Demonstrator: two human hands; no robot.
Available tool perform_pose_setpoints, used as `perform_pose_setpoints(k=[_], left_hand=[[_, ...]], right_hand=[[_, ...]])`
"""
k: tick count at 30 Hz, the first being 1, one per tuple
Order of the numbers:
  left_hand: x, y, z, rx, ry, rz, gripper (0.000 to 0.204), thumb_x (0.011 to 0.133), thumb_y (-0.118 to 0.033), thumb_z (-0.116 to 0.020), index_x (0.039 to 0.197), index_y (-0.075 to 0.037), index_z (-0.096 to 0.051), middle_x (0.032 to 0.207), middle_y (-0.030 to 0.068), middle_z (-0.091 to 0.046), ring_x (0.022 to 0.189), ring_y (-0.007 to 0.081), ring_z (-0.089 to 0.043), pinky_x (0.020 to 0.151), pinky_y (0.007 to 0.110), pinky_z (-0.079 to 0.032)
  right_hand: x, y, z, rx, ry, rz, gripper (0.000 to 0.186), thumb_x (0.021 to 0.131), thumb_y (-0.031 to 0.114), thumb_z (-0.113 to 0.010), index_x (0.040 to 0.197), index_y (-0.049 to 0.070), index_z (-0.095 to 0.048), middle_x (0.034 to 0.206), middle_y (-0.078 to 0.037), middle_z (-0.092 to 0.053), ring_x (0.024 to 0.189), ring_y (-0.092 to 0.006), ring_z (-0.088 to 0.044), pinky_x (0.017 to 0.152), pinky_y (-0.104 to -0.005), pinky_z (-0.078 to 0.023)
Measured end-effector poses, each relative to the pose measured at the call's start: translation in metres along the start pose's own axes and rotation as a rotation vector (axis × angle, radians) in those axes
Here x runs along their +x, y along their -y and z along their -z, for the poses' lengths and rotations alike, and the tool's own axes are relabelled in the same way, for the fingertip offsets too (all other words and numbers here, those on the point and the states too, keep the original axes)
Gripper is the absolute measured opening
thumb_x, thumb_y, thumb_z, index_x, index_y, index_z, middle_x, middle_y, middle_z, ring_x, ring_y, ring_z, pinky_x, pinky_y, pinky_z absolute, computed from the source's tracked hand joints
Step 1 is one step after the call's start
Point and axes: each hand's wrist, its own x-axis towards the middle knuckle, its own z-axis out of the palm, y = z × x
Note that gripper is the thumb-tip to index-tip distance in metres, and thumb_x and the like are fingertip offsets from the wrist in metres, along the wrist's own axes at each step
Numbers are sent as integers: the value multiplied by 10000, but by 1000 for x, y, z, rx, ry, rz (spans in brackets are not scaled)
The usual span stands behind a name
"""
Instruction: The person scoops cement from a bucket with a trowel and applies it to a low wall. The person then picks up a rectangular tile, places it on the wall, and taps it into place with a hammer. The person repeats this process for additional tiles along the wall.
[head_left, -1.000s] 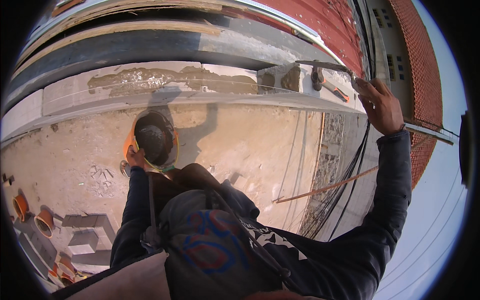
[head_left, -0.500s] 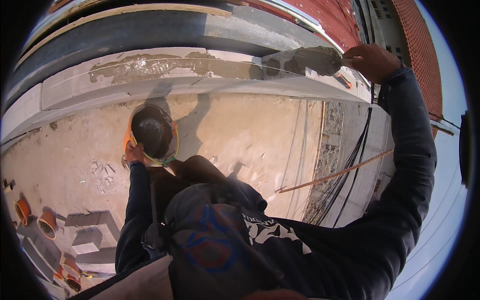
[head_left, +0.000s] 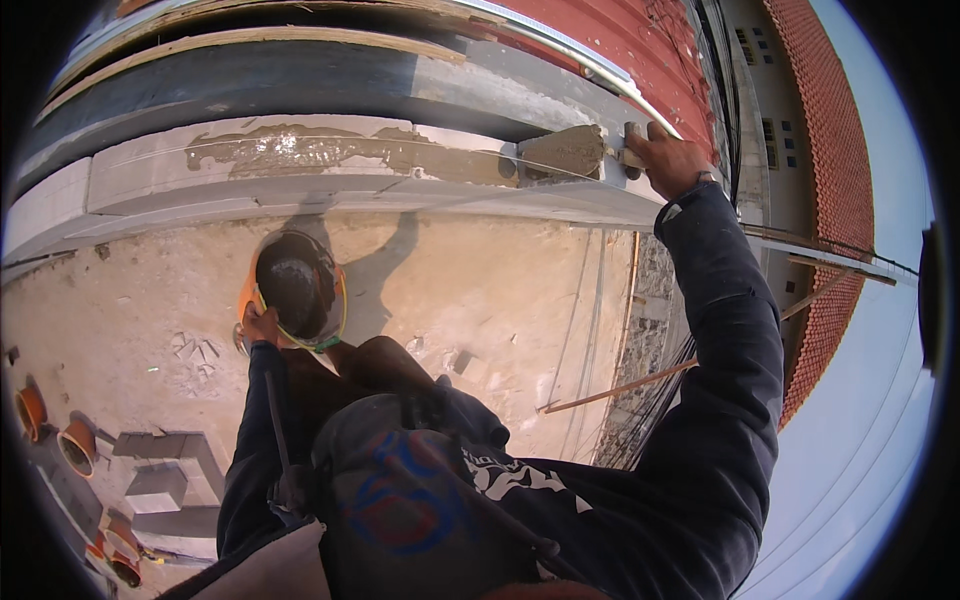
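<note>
Sunlit concrete floor [head_left: 150, 300] lies far below a block wall [head_left: 150, 180], whose top course carries a ragged band of wet grey mortar [head_left: 330, 150]. At the right end of that band sits the trowel [head_left: 562, 152], its blade loaded with mortar and lying flat on the wall top. The right hand [head_left: 668, 158] is closed round the trowel's handle, arm stretched out in a dark sleeve. A second ago this hand was raised well right of the wall, clear of it; half a second ago it had reached the wall's right end; now the blade has come leftward along the course and meets the mortar already laid. I judge that fresh mortar is being spread on from the band's right end.

Lower down, the left hand [head_left: 258, 325] grips the rim of an orange bucket [head_left: 295, 290] with a dark inside and a yellow-green band round its lip; it has held there through all three pictures, the bucket barely shifting.

Farther out, grey blocks [head_left: 160, 480] lie stacked on the floor at lower left, with orange pots [head_left: 75, 445] beside them. A thin timber batten [head_left: 620, 385] slants across at right, near hanging black cables [head_left: 640, 430]. Red roof tiles [head_left: 840, 150] fill the upper right. No packages, labels or signs show here.
</note>
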Motion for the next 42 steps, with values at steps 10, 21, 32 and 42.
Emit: perform_pose_setpoints(k=[10,21,32,42], left_hand=[[6,47,-5,-72,59,-70,172,790,37,-642,753,-98,-542,687,-22,-567,613,94,-544,573,280,-423],[-36,-5,-46,43,68,62,130,794,12,-671,804,-68,-568,697,-14,-538,625,103,-504,576,301,-394],[-89,-52,-30,-179,342,83,187,777,89,-589,899,-53,-599,775,15,-608,648,99,-540,583,248,-416],[-48,-36,37,-285,341,143,181,835,81,-557,853,-98,-542,719,21,-575,592,114,-537,537,268,-405]], right_hand=[[-125,-136,31,-202,-170,-197,294,933,39,-564,1202,148,-613,998,-133,-586,942,-379,-679,781,-474,-538],[-80,296,-26,715,231,159,305,891,62,-607,1169,133,-504,958,-164,-673,828,-386,-728,664,-510,-581],[-77,560,-69,930,-90,339,352,797,332,-744,1112,183,-694,1163,-81,-588,1192,-271,-542,999,-504,-398],[-101,637,-29,1003,-124,228,342,912,280,-622,1208,114,-658,1138,-86,-635,1172,-260,-595,991,-585,-386]])
